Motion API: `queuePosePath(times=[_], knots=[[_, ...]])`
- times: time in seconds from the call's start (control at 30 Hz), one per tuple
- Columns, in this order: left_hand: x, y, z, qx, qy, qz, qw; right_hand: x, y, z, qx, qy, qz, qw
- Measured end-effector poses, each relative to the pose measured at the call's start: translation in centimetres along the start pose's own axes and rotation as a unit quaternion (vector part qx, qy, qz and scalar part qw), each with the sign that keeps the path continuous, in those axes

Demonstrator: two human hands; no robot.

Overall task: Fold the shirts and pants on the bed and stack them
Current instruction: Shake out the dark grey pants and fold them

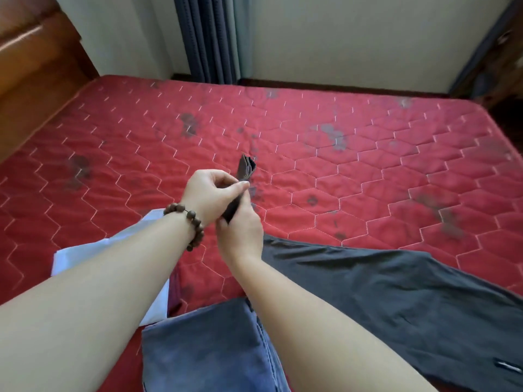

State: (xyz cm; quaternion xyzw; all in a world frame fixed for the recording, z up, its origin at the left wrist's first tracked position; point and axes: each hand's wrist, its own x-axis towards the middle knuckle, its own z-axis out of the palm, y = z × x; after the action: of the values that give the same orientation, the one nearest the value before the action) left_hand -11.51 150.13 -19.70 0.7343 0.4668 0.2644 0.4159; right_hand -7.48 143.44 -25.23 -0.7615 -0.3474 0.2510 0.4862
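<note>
Both my hands meet above the middle of the red quilted bed (339, 171). My left hand (210, 193), with a bead bracelet on its wrist, pinches the upper part of a dark grey bunched strip of cloth (246, 168). My right hand (240, 230) grips the same strip lower down. The strip's folded end sticks up past my fingers. Dark grey pants (396, 292) lie spread on the bed at the right. A blue denim garment (209, 349) lies at the near edge under my arms. A white garment (85, 253) lies partly hidden under my left forearm.
A wooden headboard (36, 69) stands along the left of the bed. Grey curtains (215, 38) hang on the far wall. Dark furniture (498, 52) is at the far right corner. The mattress cover has dark stains across its far half.
</note>
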Motion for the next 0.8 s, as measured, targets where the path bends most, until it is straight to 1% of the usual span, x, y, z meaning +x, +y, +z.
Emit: queuePosePath(times=[0.03, 0.1, 0.13, 0.17, 0.2, 0.27, 0.3, 0.37, 0.43, 0.5, 0.6, 0.7, 0.73, 0.8], knots=[[-0.7, 1.2, 0.6, -0.043, -0.009, -0.006, 0.999, 0.0, -0.2, -1.5, 0.013, 0.029, 0.018, 0.999], [-2.6, 2.8, 2.3, -0.120, -0.016, -0.028, 0.992, 0.0, 0.5, -5.1, 0.021, 0.067, 0.027, 0.997], [-3.8, 3.0, 3.4, -0.129, -0.026, -0.036, 0.991, -0.1, 1.4, -7.1, 0.024, 0.080, 0.024, 0.996], [-5.1, 2.8, 4.9, -0.103, -0.046, -0.036, 0.993, -0.4, 2.3, -9.2, 0.029, 0.095, 0.021, 0.995], [-6.6, 2.4, 6.5, -0.051, -0.078, -0.031, 0.995, -0.6, 3.5, -11.4, 0.029, 0.113, 0.018, 0.993], [-9.7, 1.1, 10.3, 0.057, -0.167, -0.015, 0.984, -1.1, 6.2, -16.0, 0.021, 0.153, 0.016, 0.988], [-11.2, 0.3, 12.3, 0.107, -0.203, -0.004, 0.973, -1.5, 7.7, -18.4, 0.013, 0.167, 0.018, 0.986], [-13.9, -1.0, 16.5, 0.213, -0.243, 0.026, 0.946, -2.3, 10.8, -23.5, -0.020, 0.185, 0.029, 0.982], [-16.1, -1.8, 20.6, 0.320, -0.254, 0.059, 0.911, -3.3, 14.2, -28.7, -0.055, 0.205, 0.046, 0.976], [-17.9, -2.3, 24.5, 0.403, -0.255, 0.093, 0.874, -4.5, 18.0, -33.9, -0.079, 0.233, 0.064, 0.967], [-19.9, -3.2, 29.9, 0.465, -0.276, 0.133, 0.831, -7.2, 24.2, -40.6, -0.111, 0.270, 0.104, 0.951], [-21.4, -4.5, 34.3, 0.502, -0.287, 0.181, 0.795, -10.9, 30.8, -45.5, -0.147, 0.295, 0.157, 0.931], [-21.7, -4.8, 35.5, 0.505, -0.288, 0.199, 0.789, -12.0, 32.9, -46.7, -0.158, 0.292, 0.187, 0.924], [-22.2, -5.0, 37.3, 0.496, -0.281, 0.222, 0.791, -13.8, 36.4, -48.3, -0.173, 0.272, 0.259, 0.910]])
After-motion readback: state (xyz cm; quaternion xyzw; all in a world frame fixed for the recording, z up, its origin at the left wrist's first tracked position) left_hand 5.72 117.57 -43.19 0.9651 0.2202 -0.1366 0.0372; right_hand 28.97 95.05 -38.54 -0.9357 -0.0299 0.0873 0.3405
